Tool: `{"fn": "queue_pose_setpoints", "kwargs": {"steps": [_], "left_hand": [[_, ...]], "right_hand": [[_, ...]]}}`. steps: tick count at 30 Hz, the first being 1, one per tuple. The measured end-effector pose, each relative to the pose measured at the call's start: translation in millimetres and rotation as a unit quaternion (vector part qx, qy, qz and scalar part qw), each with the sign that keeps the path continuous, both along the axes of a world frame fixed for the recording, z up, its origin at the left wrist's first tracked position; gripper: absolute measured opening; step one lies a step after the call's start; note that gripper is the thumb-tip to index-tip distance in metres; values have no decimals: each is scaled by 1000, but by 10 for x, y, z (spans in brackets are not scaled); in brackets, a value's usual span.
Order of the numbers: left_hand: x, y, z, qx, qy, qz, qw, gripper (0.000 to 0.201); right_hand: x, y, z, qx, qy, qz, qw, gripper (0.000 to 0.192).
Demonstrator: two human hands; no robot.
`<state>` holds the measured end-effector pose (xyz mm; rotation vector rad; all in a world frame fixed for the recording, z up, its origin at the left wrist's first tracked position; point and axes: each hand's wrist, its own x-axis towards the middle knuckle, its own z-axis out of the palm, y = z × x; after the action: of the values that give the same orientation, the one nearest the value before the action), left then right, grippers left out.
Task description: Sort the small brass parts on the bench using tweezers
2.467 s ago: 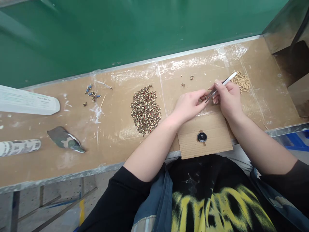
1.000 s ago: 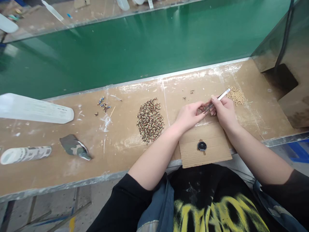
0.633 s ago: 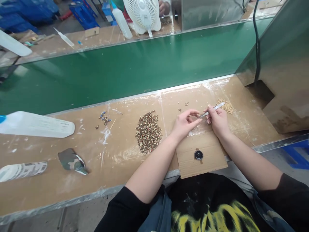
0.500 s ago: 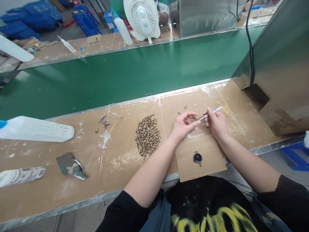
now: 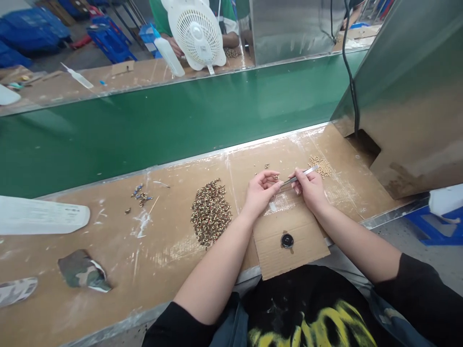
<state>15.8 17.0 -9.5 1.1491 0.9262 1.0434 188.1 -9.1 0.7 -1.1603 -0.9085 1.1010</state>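
Note:
My right hand [image 5: 309, 189] grips metal tweezers [image 5: 301, 175], whose tips point left toward my left hand [image 5: 259, 192]. The left hand pinches a tiny gold-coloured part [image 5: 275, 177] between thumb and fingers, right at the tweezer tips. Both hands hover over the brown bench [image 5: 173, 250], just above a cardboard sheet [image 5: 307, 241] that carries a small black round piece [image 5: 287, 240]. A heap of small brown-and-gold parts [image 5: 211, 212] lies left of my left hand. A smaller heap of beige beads [image 5: 321, 165] lies behind my right hand.
A green conveyor belt [image 5: 144, 125] runs behind the bench. A white bottle [image 5: 39, 215] lies at the left, with a camouflage scrap [image 5: 84, 272] nearer me. Loose blue-and-gold bits [image 5: 140, 195] sit left of centre. A metal housing [image 5: 412, 101] stands at right. A white fan [image 5: 197, 33] and another person are beyond the belt.
The view has tilted upward, so the far bench, fan and another person now show. My hands have stayed together, and the tweezer tips have closed in on the part in my left fingers.

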Motion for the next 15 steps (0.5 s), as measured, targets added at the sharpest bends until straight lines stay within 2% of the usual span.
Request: {"fn": "queue_pose_setpoints", "kwargs": {"steps": [4,8,11,15], "left_hand": [[-2,12,12,4,18,6,1000,43],[-3,14,44,1,21,2,1000,41],[1,10,78,-5,17,-10,1000,41],[-1,19,112,-8,0,5,1000,39]], "right_hand": [[35,21,-13,20,50,-59,997,52],[136,-41,49,23,82,-116,990,51],[338,-178,74,12,83,-150,985,50],[779,-352,44,-2,12,-184,983,50]]}}
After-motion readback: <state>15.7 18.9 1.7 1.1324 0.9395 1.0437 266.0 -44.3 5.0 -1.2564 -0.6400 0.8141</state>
